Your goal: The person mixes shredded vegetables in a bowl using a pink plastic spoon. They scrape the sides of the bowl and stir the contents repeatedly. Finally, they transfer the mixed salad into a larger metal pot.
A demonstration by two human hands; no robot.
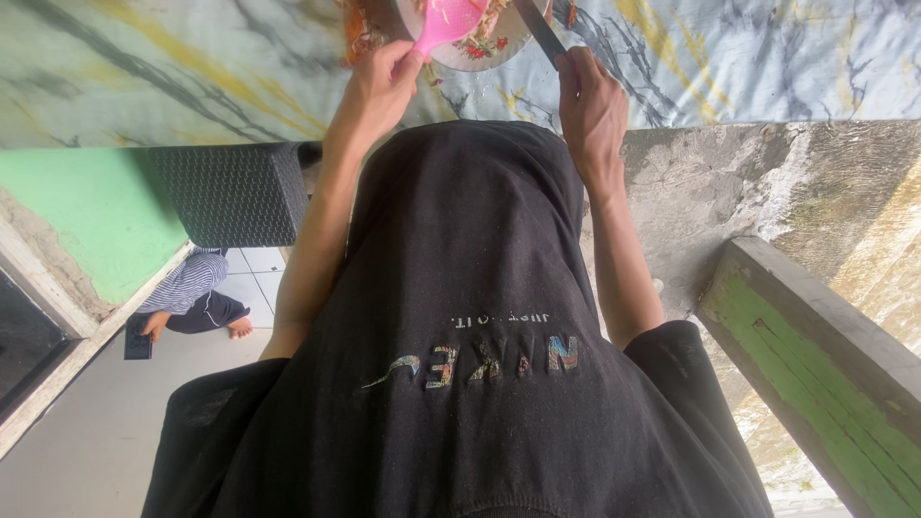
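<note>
That pink scoop (447, 23) sits over the floral plate (480, 48) at the counter's (767, 58) far edge, your left hand (379, 86) closed around its handle. Right hand (590, 105) grips the knife (537, 29). Tilt it and the shredded scraps (360, 34) probably spill everywhere.

A marbled counter surface (173, 67), pale grey-green with dark veins and yellow streaks, runs across the top of the view. Below it at the left hangs a dark woven-textured panel (230, 197) beside a flat green painted wall face (86, 216). On the white tiled floor (254, 278) another person in a striped garment (192, 288) sits low, feet bare. A rough grey concrete wall (729, 182) fills the right side, crossed by a weathered wooden beam with worn green paint (815, 364).
</note>
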